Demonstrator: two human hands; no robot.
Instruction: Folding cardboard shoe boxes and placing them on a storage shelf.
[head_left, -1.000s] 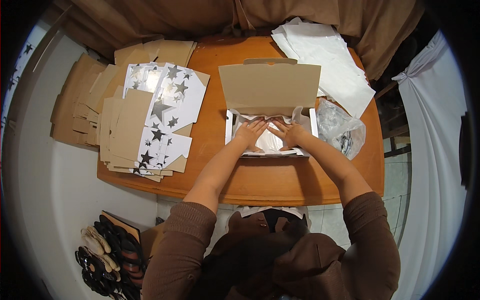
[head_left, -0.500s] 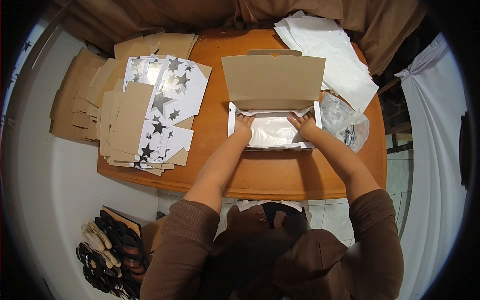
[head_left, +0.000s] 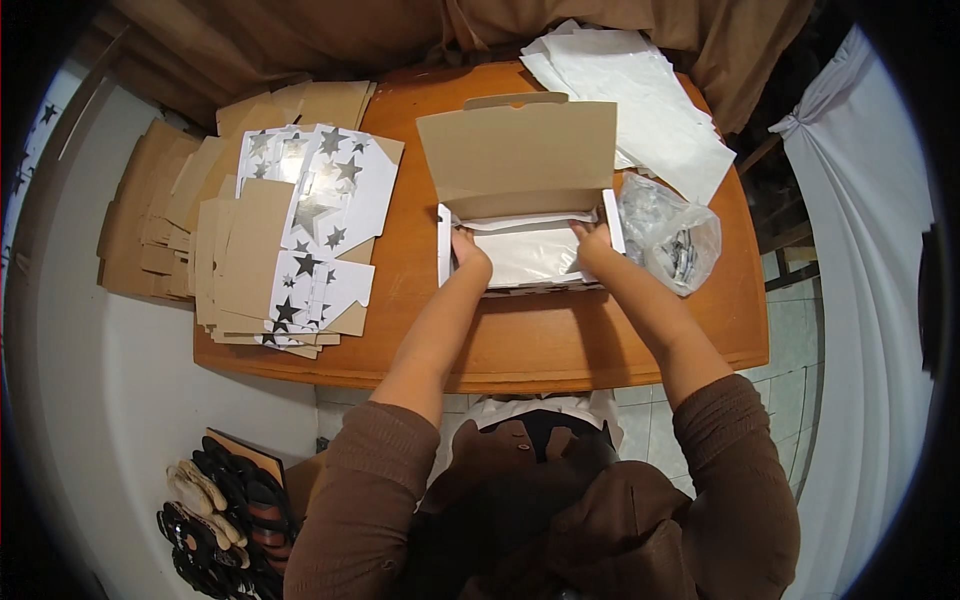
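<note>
A cardboard box (head_left: 517, 150) stands on the table with its brown lid raised at the back, its low side walls white. White tissue paper (head_left: 525, 255) lines it and covers whatever lies beneath. My left hand (head_left: 469, 251) reaches inside against the left wall, fingers partly hidden and pointing down along the paper's edge. At the opposite end, my right hand (head_left: 593, 243) presses by the right wall with its thumb apart from the other fingers. Both hands are open and touch the paper at the sides.
Flat brown and star-printed cardboard blanks (head_left: 315, 225) are stacked on the left of the wooden table (head_left: 560, 365). Right of the box sits a clear plastic bag (head_left: 672, 240) with small dark-and-grey contents. White paper sheets (head_left: 640, 100) lie behind it. Several sandals (head_left: 225, 505) rest at lower left.
Both hands have gone from the paper's far corners to the box's side walls, with fingers deeper inside. The view has shifted slightly, so the table and box appear further left.
</note>
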